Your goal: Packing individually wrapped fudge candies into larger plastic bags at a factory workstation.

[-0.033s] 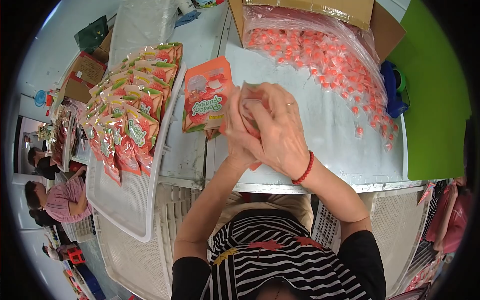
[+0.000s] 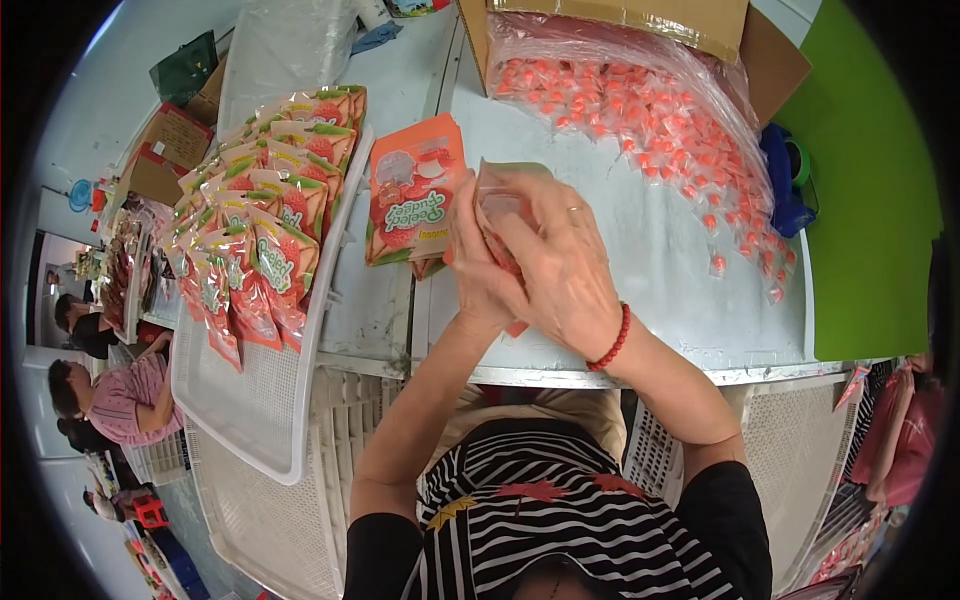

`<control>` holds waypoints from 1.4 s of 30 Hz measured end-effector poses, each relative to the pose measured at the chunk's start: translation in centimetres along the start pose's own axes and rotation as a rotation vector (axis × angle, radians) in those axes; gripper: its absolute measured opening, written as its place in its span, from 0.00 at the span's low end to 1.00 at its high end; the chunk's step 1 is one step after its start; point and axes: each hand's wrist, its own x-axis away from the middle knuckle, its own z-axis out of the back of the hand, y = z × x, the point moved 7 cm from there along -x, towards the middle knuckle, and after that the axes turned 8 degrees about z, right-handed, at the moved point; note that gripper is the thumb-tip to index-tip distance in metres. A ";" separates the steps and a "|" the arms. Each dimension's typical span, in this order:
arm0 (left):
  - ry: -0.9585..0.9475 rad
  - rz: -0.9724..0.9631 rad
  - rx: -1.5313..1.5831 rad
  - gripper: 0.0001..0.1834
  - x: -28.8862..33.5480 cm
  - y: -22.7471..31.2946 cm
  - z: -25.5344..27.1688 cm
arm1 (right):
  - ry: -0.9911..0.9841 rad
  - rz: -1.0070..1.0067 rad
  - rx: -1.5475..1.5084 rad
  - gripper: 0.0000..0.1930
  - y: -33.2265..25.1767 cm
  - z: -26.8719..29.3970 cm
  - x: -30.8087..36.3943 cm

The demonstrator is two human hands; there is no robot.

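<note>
Both my hands are closed around one open candy pouch (image 2: 507,180) above the near edge of the table. My left hand (image 2: 478,270) wraps its left side. From the right, my right hand (image 2: 565,265) grips it, fingers bent over and into the mouth; a red bead bracelet circles that wrist. Clear wrapping and red show inside the pouch, but my fingers hide most of it. Just left of my hands lies a stack of flat red pouches (image 2: 415,185). Small red candies (image 2: 640,110) in clear wrappers spread across the table at the far right.
Several filled pouches (image 2: 265,200) stand in rows on a white plastic tray (image 2: 290,440) at the left. An open cardboard box (image 2: 640,22) with a plastic liner sits at the back. Beside the candies is a blue tape dispenser (image 2: 785,185). White crates (image 2: 785,440) stand below the table.
The pouch's mouth has spread wider, and more of its upper edge shows. My right fingers have shifted slightly down over it. My left hand stays around the pouch.
</note>
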 end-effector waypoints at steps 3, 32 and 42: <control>-0.006 -0.127 -0.224 0.59 0.1 2.0 -0.4 | -0.324 0.106 -0.079 0.06 1.6 -1.8 0.6; -0.337 0.252 0.272 0.13 2.4 5.2 5.1 | -0.679 0.354 -0.031 0.05 -3.3 2.7 1.0; -0.401 0.221 0.140 0.11 2.8 5.9 5.1 | -0.603 0.462 0.201 0.07 -4.5 3.5 0.9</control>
